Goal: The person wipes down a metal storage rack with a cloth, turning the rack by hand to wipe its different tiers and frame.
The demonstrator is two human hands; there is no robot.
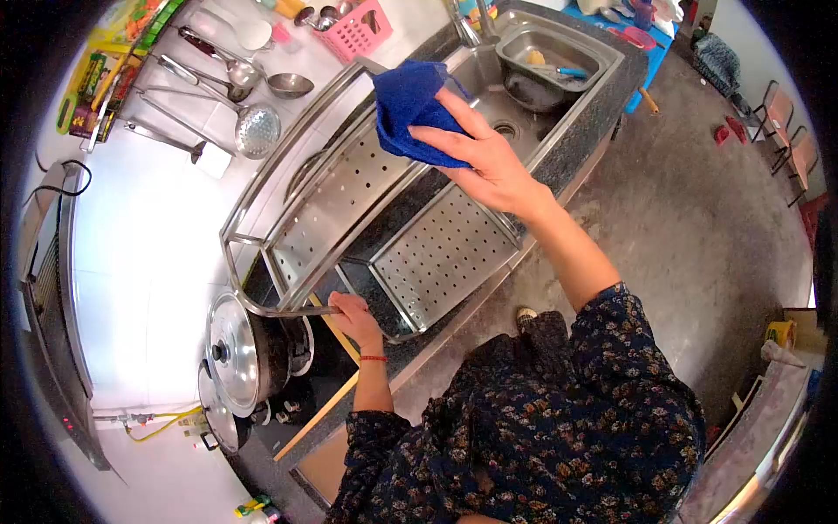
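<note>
A blue cloth [408, 113] is held in my right hand [489, 162], over the upper end of a metal rack [301, 148] near the sink. My left hand [356, 321] grips the rack's lower front corner, with a red band round the wrist. The rack has a perforated shelf [340, 196] inside its tubular frame. Beside it, below my right hand, lies a perforated metal tray [445, 253]. Where the cloth meets the rack, my hand and the cloth hide any contact.
Pots with lids [234, 354] stand on the stove at the left. Ladles [257, 129] and a pink basket [353, 33] hang on the wall. A basin [546, 65] sits in the sink [489, 87]. Chairs [777, 113] stand on the floor at the far right.
</note>
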